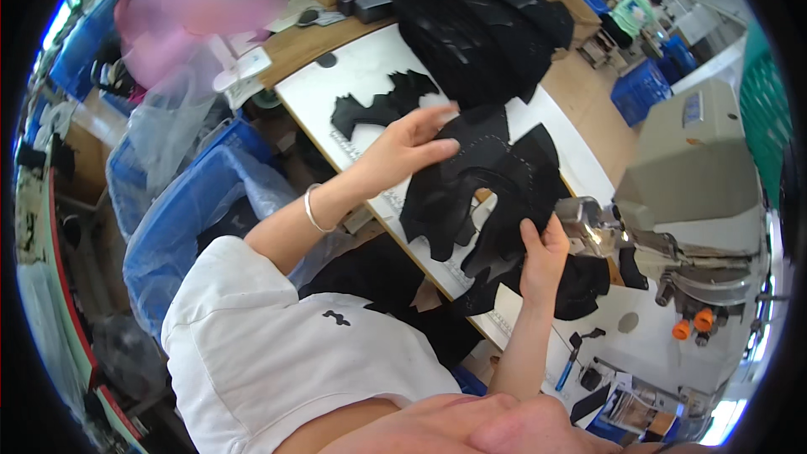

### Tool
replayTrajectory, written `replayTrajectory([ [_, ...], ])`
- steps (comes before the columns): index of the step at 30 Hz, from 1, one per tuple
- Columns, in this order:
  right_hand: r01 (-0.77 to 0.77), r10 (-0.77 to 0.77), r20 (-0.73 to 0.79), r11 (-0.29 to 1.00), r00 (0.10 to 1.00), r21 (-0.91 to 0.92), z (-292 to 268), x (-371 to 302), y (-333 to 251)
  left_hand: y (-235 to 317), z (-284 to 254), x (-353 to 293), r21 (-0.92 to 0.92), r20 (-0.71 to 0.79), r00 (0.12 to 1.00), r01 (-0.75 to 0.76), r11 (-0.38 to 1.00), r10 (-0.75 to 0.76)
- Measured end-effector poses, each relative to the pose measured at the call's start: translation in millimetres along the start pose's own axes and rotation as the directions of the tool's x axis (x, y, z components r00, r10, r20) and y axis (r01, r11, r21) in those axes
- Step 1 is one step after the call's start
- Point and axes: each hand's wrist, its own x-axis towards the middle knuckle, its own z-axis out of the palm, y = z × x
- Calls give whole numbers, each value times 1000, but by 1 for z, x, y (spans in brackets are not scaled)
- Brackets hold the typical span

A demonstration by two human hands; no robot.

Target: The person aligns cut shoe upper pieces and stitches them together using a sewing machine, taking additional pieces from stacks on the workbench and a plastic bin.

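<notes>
Holding in the right hand [545,256] a flat black fabric piece with curved cut-outs and a pale dotted line [514,189], spread on the white tabletop [361,59] and reaching close to its front edge. Pinching the lower right part, thumb laid on the fabric, nearly closed, with other fingers partly hidden. Spreading the left hand [416,143] loosely open over the upper left part, fingers blurred; cannot tell whether touching. Apparently at the step of arranging the piece. Seems to call next for settling the left palm flat and turning the fabric evenly, without folding the narrow strips. Just beside the right hand, a shiny metal cylinder [580,219] on a bulky beige machine [685,151]; toward the tabletop's left edge, a smaller jagged black fabric piece [382,108]; by its far left corner, a tall heap of black material [479,25]
</notes>
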Motion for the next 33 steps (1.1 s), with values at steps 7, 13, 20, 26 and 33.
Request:
replayTrajectory([
  [7, 56, -65, -129, 995, 990, -77, 8, 0, -2, -8, 7, 10, -50, 65, 992, 110, 993, -107],
  [13, -4, -39, -150, 961, 988, -275, -6, -8, 1, 6, 11, 41, 8, 40, 999, 0, 1000, -1],
  [20, -22, -34, -168, 948, 985, -319, -18, -49, 12, 83, -28, 221, -156, -300, 786, -600, 785, 541],
  [26, -211, 130, -204, 868, 970, -449, -91, -72, -4, 35, -72, 295, 736, -634, 527, 183, 652, 567],
  [33, -177, -133, -186, 80, 973, -981, -196, -9, 4, -40, -128, 144, 840, 535, 809, -539, -54, 245],
])
